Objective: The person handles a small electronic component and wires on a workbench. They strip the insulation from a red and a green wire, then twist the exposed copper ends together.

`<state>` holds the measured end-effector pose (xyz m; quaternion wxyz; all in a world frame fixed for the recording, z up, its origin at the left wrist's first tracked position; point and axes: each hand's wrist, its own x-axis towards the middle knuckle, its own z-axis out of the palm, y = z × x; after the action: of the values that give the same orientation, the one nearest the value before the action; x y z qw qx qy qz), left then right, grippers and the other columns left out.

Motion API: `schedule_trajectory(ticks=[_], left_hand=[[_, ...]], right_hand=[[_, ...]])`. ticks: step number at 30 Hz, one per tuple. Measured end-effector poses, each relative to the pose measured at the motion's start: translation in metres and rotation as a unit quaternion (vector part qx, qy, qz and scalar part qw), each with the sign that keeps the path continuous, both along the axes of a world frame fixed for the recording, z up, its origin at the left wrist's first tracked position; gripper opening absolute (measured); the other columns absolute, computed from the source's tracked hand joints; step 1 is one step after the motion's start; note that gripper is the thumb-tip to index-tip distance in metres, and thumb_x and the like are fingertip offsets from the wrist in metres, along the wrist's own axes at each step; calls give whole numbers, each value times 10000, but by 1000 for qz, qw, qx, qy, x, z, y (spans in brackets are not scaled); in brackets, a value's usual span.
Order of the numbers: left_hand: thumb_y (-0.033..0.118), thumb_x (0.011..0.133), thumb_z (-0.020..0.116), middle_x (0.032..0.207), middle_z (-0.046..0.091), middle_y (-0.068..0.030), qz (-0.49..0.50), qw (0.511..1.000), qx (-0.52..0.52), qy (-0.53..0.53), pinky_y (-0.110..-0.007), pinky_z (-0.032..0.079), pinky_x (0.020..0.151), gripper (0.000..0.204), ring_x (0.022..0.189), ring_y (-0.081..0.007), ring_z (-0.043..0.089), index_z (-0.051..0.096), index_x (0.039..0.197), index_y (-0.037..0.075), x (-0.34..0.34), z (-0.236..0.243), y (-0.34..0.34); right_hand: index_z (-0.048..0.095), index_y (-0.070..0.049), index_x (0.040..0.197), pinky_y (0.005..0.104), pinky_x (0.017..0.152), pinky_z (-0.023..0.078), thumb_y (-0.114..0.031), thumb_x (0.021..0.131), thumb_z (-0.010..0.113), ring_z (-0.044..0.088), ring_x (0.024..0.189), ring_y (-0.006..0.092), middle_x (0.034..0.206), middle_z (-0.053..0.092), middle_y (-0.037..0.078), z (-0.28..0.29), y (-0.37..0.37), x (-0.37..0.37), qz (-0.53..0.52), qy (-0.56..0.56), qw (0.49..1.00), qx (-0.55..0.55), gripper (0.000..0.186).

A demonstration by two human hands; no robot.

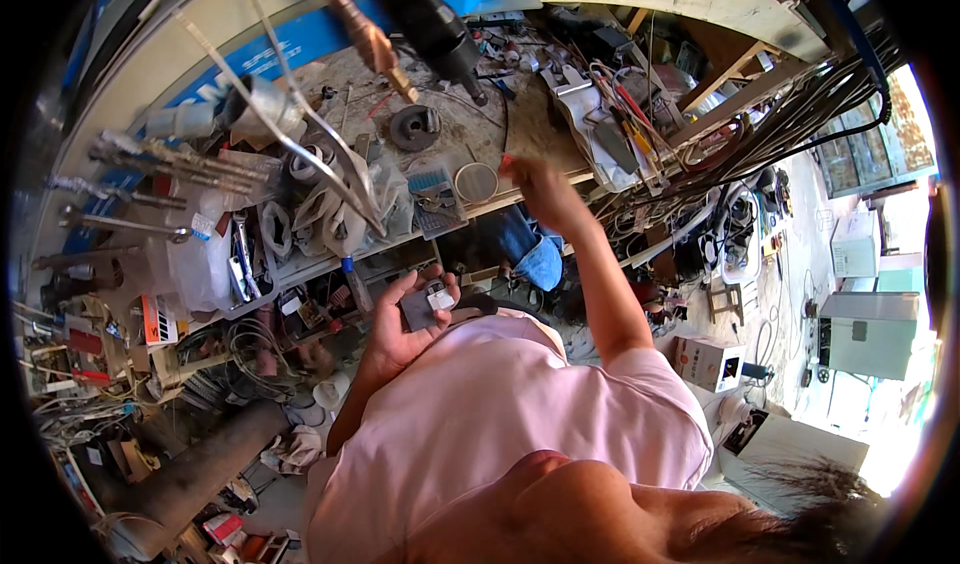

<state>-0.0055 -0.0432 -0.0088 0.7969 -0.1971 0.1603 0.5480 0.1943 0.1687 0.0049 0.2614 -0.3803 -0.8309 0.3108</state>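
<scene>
My left hand is in front of my body, fingers curled around a small grey, flat-faced block with a shiny silver piece on it. Its exact kind is unclear. Over the bench's front edge my right hand reaches out with its fingers drawn together. A small red bit shows at the fingertips, too blurred to name. Just left of that hand a round, shallow, clear-lidded tin lies on the bench. Beside it is a clear plastic case of small parts.
The cluttered workbench carries a dark round metal disc. A step drill bit and a black chuck-like tool hang close overhead. Drill bits and wrenches hang left. Cables and a pen-filled pouch lie right.
</scene>
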Motion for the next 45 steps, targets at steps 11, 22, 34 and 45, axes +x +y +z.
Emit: schedule_trajectory(ticks=[11,22,34,45], left_hand=[[256,925,519,1123,561,-169,37,999,26,5,-329,484,704,305,1041,-279,539,546,1111,15,5,4,-22],[236,932,512,1127,561,-158,36,999,23,21,-318,482,696,287,1054,-268,532,541,1119,19,2,2,-24],[267,923,525,1147,537,-159,30,998,52,14,-333,487,696,309,1075,-274,521,556,1108,21,-3,-4,-24],[274,928,522,1154,541,-163,73,997,40,-1,-340,534,720,330,1118,-299,517,547,1129,13,-7,-4,-36]], right_hand=[[672,-126,862,412,801,502,-308,740,647,624,933,314,929,648,134,-50,222,-91,-130,-258,939,187,220],[676,-64,867,352,641,496,-274,844,611,615,731,207,802,669,77,-47,238,-64,10,53,998,-16,220],[582,-96,972,226,437,343,-115,897,474,468,539,90,673,541,3,48,171,-80,-35,487,720,-493,134],[684,-148,1031,439,812,505,-352,812,564,622,985,350,1066,652,163,-24,155,-154,-96,-255,961,56,322]])
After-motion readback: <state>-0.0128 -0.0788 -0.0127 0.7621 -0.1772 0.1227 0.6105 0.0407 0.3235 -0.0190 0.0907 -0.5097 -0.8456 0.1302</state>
